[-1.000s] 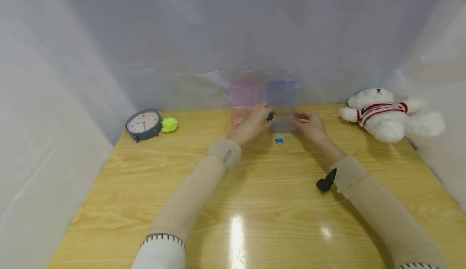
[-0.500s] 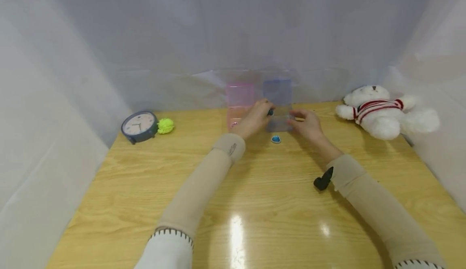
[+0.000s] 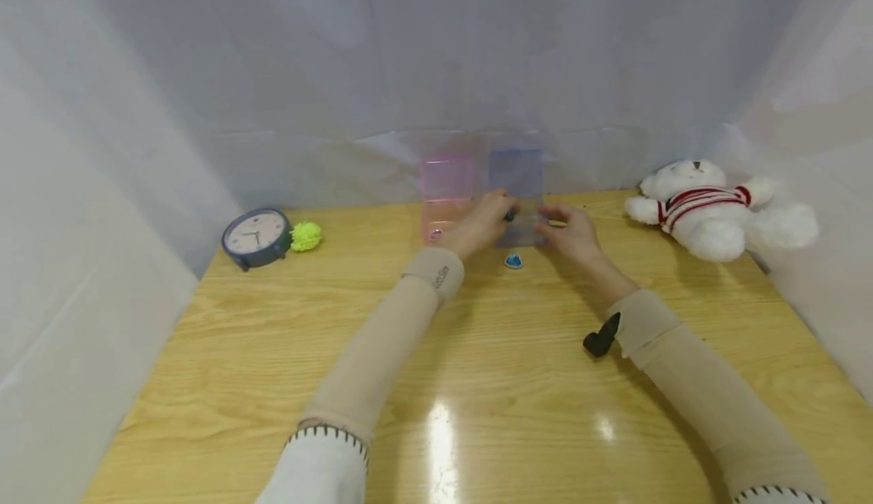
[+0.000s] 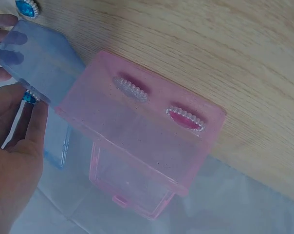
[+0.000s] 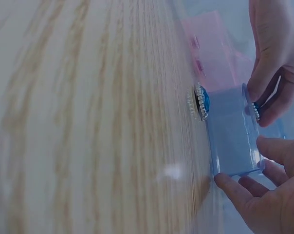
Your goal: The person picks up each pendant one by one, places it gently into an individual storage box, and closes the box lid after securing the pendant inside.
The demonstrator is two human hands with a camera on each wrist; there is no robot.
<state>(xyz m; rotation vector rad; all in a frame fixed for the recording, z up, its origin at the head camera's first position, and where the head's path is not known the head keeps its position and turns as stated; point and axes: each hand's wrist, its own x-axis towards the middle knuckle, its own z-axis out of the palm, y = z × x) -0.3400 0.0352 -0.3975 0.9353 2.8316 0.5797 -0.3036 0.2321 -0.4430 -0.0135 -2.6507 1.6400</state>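
Note:
My left hand [image 3: 486, 220] pinches a blue gem with a beaded silver rim [image 4: 30, 97] at the upper edge of a see-through blue plastic box [image 5: 234, 131]. The box's lid [image 3: 516, 173] is raised at the back. My right hand [image 3: 574, 233] holds the box at its right side, with fingertips [image 5: 220, 179] at a lower corner and the thumb near the rim. Another blue gem [image 3: 514, 261] lies on the table in front of the box. A see-through pink box [image 4: 137, 122], its lid raised too, contains a pink gem [image 4: 186, 118] and a pale gem [image 4: 131, 89].
To the left, a round dark-blue clock [image 3: 257, 237] stands beside a fuzzy yellow-green ball [image 3: 306, 236]. A white teddy bear [image 3: 712, 212] in a striped sweater lies on the right. A pale sheet [image 3: 341, 72] hangs behind the wooden table [image 3: 273, 367].
My left hand has shifted slightly right over the blue box, still pinching the gem, which is less visible from above. My right hand stays at the box's side. The head view has shifted slightly.

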